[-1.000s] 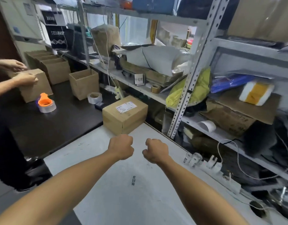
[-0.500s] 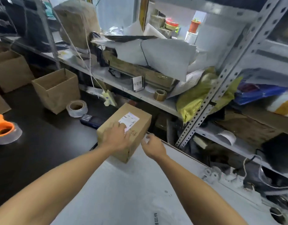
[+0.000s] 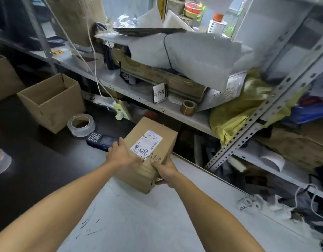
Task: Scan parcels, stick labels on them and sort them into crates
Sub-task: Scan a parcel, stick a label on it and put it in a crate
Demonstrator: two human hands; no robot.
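Both hands gripping a brown cardboard parcel (image 3: pixel 153 142), left hand (image 3: pixel 120 155) on top, right hand (image 3: pixel 165 170) curled round its near corner, white label (image 3: pixel 146 142) facing up, dark handheld scanner (image 3: pixel 102 140) just beside.

brightness: pretty even indoor light, nothing really dim except the black table (image 3: pixel 38 160) on the left
light source: brightest patch is up top behind the shelf (image 3: pixel 131 91), looks like daylight
shadows: soft, a faint one under the parcel (image 3: pixel 149 153)
glare: mild sheen on the bubble wrap (image 3: pixel 198 57)
blur: smeary overall, label (image 3: pixel 147 142) text not readable
distortion: wide-angle, shelf posts bow, forearms stretch at the bottom edge
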